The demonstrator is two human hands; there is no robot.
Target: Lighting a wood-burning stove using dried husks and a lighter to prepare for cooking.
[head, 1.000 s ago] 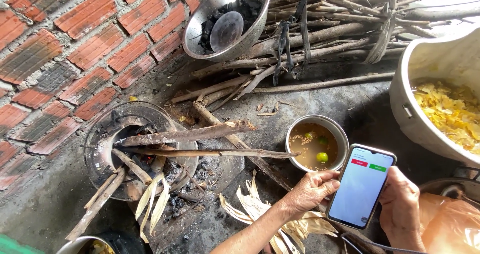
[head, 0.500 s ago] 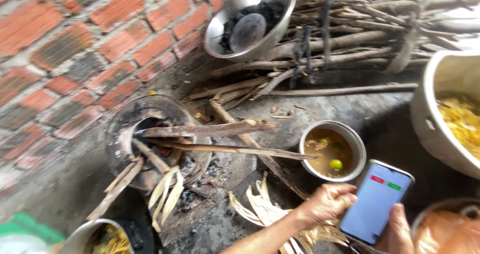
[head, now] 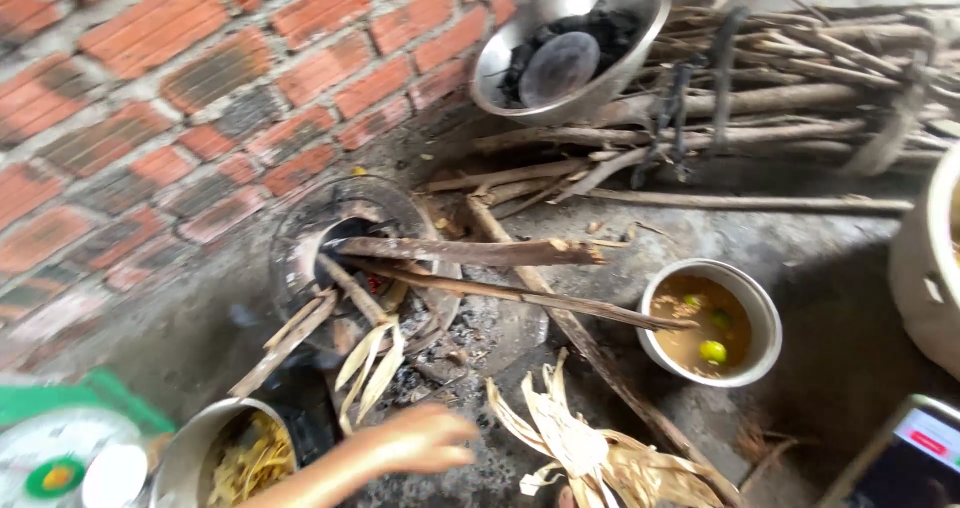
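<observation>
Phone (head: 905, 458) at right; sticks (head: 480, 268) and husks (head: 580, 448) crowd the stove (head: 300, 238).

wall (head: 150, 98) beyond left hand (head: 425, 440): rough matt red brick | stove (head: 300, 258) just ahead of it: sooty blackened metal | sticks (head: 470, 253) in it: rough dry wood | husks (head: 570, 443) beside hand: papery, dry | bowl (head: 765, 313) to its right: smooth dull metal | phone (head: 905, 458), far right: glossy glass screen

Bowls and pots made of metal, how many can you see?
3, maybe more. One metal bowl of dark charcoal sits atop the firewood. One small bowl of brown broth stands right of the stove. One pot of yellow strips sits bottom left. A pale vessel is cut off at right.
</observation>
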